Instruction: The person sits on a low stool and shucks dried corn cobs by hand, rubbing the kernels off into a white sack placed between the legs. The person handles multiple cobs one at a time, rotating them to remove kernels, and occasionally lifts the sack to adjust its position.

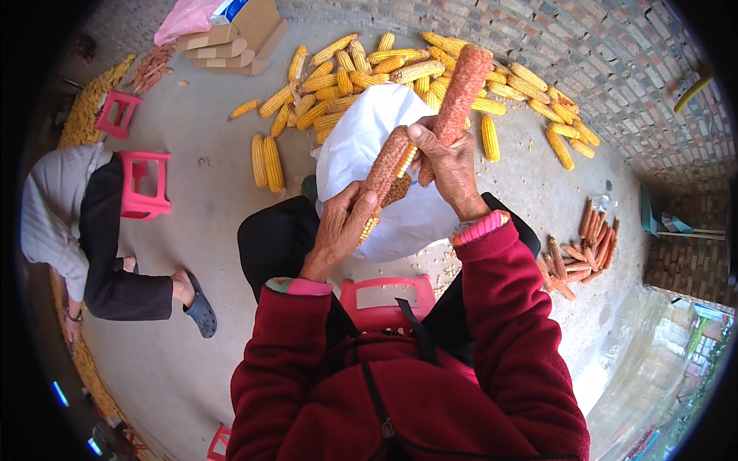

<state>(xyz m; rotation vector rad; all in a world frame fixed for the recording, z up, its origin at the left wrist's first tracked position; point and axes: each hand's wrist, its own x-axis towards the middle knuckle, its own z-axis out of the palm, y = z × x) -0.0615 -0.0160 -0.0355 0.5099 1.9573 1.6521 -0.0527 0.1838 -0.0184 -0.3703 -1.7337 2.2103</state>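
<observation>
My left hand [345, 220] grips the lower end of a mostly bare corn cob [387, 164], on which some yellow kernel rows remain along the right side and underneath. In my right hand [452, 161] is a second, fully stripped reddish cob [463, 86], tilted up and away. The thumb of that hand rests at the top end of the first cob. Both cobs are above a white plastic bag [351, 132] between my knees, its mouth open with loose kernels [398, 191] showing inside.
Yellow ears of corn [346, 80] lie heaped against the brick wall [605, 69]. Stripped cobs [588, 253] are piled at right. Pink stools [144, 184], flattened cardboard [242, 43] and spread kernels [89, 109] are at left, where another person [63, 201] bends down.
</observation>
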